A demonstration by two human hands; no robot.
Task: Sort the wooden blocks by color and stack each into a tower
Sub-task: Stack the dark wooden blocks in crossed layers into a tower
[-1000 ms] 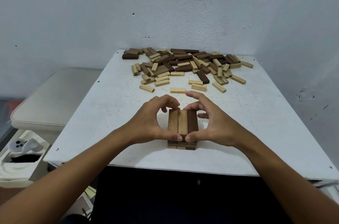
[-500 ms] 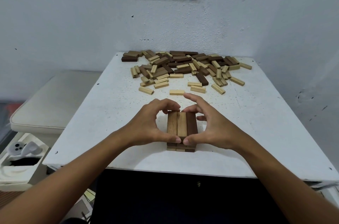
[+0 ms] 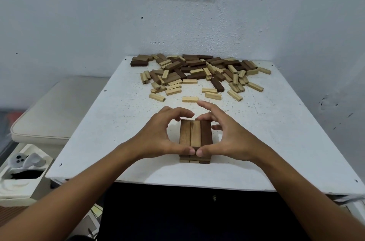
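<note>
While my left hand (image 3: 158, 138) and right hand (image 3: 229, 140) cup the brown tower (image 3: 196, 136), thumbs squaring it, uneven pressure could skew a layer.

Brown-block tower (image 3: 196, 135): low stack, top layer three blocks side by side, between both hands. Mixed loose pile (image 3: 199, 73) beyond fingertips.

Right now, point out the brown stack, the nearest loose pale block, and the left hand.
brown stack (image 3: 195, 133), head view, top face of the middle block
nearest pale block (image 3: 190, 99), head view, its long top face
left hand (image 3: 158, 134), head view, back of the hand
</note>
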